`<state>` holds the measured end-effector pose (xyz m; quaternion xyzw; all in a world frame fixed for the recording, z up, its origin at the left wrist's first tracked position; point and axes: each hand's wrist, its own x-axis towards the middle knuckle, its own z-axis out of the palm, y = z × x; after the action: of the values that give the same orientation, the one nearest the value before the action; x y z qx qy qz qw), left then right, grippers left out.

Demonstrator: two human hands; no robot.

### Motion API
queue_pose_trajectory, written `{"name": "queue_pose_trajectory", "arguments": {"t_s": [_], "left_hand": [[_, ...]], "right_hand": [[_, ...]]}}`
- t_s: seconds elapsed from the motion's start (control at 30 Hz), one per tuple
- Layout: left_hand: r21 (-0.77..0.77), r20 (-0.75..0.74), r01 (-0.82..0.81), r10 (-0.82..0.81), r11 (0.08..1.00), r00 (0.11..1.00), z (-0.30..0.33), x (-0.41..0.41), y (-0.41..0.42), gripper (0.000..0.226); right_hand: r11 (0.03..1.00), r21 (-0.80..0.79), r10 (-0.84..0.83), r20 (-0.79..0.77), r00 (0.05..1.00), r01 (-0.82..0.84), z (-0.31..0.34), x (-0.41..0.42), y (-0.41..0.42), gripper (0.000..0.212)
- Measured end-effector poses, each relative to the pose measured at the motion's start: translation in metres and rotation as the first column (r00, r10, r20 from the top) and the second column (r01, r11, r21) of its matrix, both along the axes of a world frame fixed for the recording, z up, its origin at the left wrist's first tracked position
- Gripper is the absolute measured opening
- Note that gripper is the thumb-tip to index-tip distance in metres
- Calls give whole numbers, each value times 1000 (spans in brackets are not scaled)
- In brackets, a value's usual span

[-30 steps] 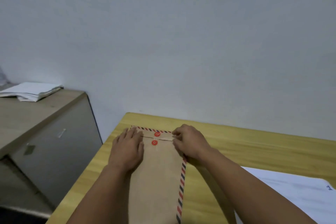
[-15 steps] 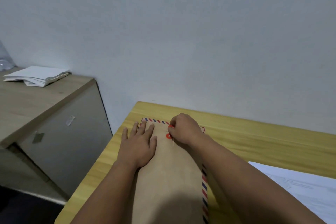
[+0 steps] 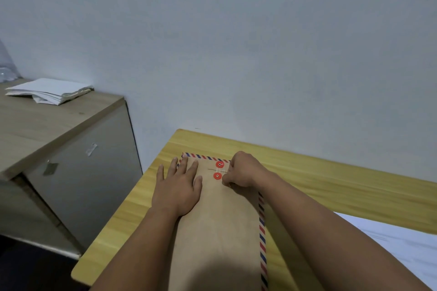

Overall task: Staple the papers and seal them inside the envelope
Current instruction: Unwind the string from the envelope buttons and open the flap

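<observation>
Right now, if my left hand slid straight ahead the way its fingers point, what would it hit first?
The left hand lies flat on the envelope, fingers aimed at its striped far edge. Past that comes bare yellow table, then probably the wall; nothing else seems to lie in that line.

- The left hand (image 3: 177, 190) is lying flat, palm down, fingers stretched forward and slightly spread, thumb out to the side.
- The right hand (image 3: 243, 170) is curling into a loose fist, its fingertips (image 3: 225, 182) pinching together and pointing down.
- Both bare forearms are reaching forward from the near edge, the wrists nearly straight.
</observation>
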<state>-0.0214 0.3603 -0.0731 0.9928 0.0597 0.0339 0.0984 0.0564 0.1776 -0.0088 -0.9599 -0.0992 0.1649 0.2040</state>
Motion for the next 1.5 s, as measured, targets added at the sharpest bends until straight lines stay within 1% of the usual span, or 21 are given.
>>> {"name": "queue_pose_trajectory", "arguments": {"t_s": [0.07, 0.2, 0.27, 0.33, 0.4, 0.47, 0.53, 0.6, 0.67, 0.73, 0.83, 0.9, 0.97, 1.0, 1.03, 1.1, 1.17, 1.23, 1.37, 1.43, 1.5], "left_hand": [[1, 3, 8, -8, 1000, 1000, -1, -1, -1, 61], [2, 12, 17, -17, 1000, 1000, -2, -4, -5, 61], [-4, 19, 24, -24, 1000, 1000, -3, -6, -8, 61], [-7, 19, 29, -29, 1000, 999, -4, -7, -9, 61], [-12, 18, 28, -28, 1000, 999, -4, -6, -10, 60], [-15, 24, 26, -26, 1000, 999, -3, -6, -9, 57], [-12, 36, 33, -32, 999, 999, -3, -7, -10, 55], [-14, 36, 33, -33, 999, 999, -2, -8, -11, 55], [-21, 30, 27, -27, 999, 999, -2, -8, -12, 55], [-27, 25, 21, -21, 999, 999, -1, -8, -12, 56], [-23, 21, 13, -12, 1000, 1000, 0, -8, -12, 56], [-26, 18, 8, -7, 1000, 1000, 1, -9, -12, 56], [-31, 20, 5, -5, 1000, 1000, 1, -9, -12, 56], [-29, 21, 5, -4, 1000, 1000, 0, -9, -12, 56], [-26, 21, 4, -4, 1000, 1000, 1, -9, -12, 56], [-26, 21, 2, -2, 1000, 1000, 1, -9, -12, 56], [-26, 23, 2, -2, 1000, 1000, 1, -9, -12, 56], [-28, 29, 4, -3, 1000, 1000, 0, -9, -12, 56], [-36, 34, 5, -4, 999, 999, 2, -10, -12, 56], [-32, 29, 6, -5, 999, 1000, 2, -10, -12, 56], [-32, 26, 10, -9, 999, 1000, 2, -9, -12, 56]], "right_hand": [[1000, 11, -27, 14, 1000, 27, -1, 6, -4, 34], [990, 67, -136, 141, 981, 128, -4, 23, -15, 29], [972, 163, -198, 176, 964, 170, -4, 31, -16, 27], [935, 309, -234, 162, 959, 177, -3, 34, -9, 25], [847, 506, -231, 82, 970, 159, 0, 30, 5, 20], [711, 685, -149, -73, 986, 158, 3, 20, 20, 16], [585, 779, -26, -260, 965, 225, 4, 8, 30, 15], [545, 789, 73, -383, 921, 285, 3, -6, 30, 15], [558, 780, 115, -412, 904, 284, -2, -17, 23, 14], [659, 722, 83, -348, 934, 210, -4, -23, 10, 12], [884, 465, 49, 12, 999, -49, -4, -16, -12, 8], [951, 297, 54, 126, 991, -89, -1, -9, -26, 12], [992, 61, 96, 173, 980, -108, 4, -5, -34, 30], [990, -73, 132, 194, 972, -119, 5, -3, -36, 32], [977, -173, 162, 213, 963, -126, 5, 0, -37, 26], [953, -281, 185, 251, 950, -111, 4, 5, -35, 17], [953, -290, 179, 293, 939, -92, 4, 12, -32, 19], [976, -211, 122, 332, 935, -53, 5, 18, -28, 18], [997, 56, -69, 374, 925, 52, 7, 25, -18, 14], [976, 211, -131, 337, 932, 61, 6, 28, -8, 17], [933, 357, -134, 267, 954, 31, 4, 28, 5, 20]]}}
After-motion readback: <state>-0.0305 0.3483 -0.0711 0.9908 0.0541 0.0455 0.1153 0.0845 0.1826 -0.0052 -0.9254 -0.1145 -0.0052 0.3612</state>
